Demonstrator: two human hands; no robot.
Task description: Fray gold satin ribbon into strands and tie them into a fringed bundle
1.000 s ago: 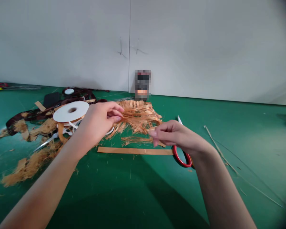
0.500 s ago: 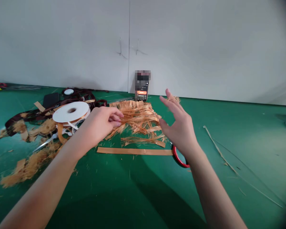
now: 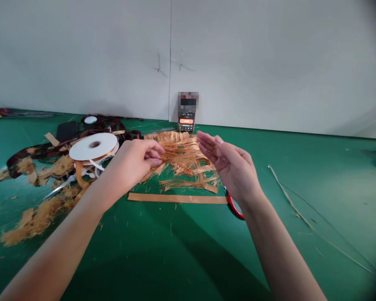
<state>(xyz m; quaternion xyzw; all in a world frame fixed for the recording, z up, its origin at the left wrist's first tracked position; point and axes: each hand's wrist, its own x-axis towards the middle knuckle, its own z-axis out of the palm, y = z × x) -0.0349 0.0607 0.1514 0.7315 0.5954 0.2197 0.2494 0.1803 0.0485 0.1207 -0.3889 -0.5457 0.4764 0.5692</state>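
Note:
My left hand (image 3: 133,161) is closed in a pinch on one end of a frayed ribbon strip (image 3: 181,154), whose loose orange-brown threads fan out to the right. My right hand (image 3: 233,167) is held at the right side of these threads, its fingers stretched and slightly cupped; nothing is plainly gripped in it. Behind and under the threads lie more fringed ribbon pieces (image 3: 175,136). Nearer to me rest a short frayed strip (image 3: 191,185) and a flat, uncut-looking tan ribbon (image 3: 175,198). A red scissor handle (image 3: 235,207) shows partly beneath my right wrist.
On the left, a white ribbon spool (image 3: 81,148) stands among fibre clumps (image 3: 47,213), dark brown ribbon (image 3: 21,156) and silver scissors (image 3: 61,187). A phone (image 3: 187,121) leans on the white wall. A thin pale stick or cord (image 3: 290,200) lies on the right.
My right hand has moved left and turned, its fingers drawing closer together beside the threads. The fibre tuft seen at its fingers is out of sight. My left hand has hardly moved.

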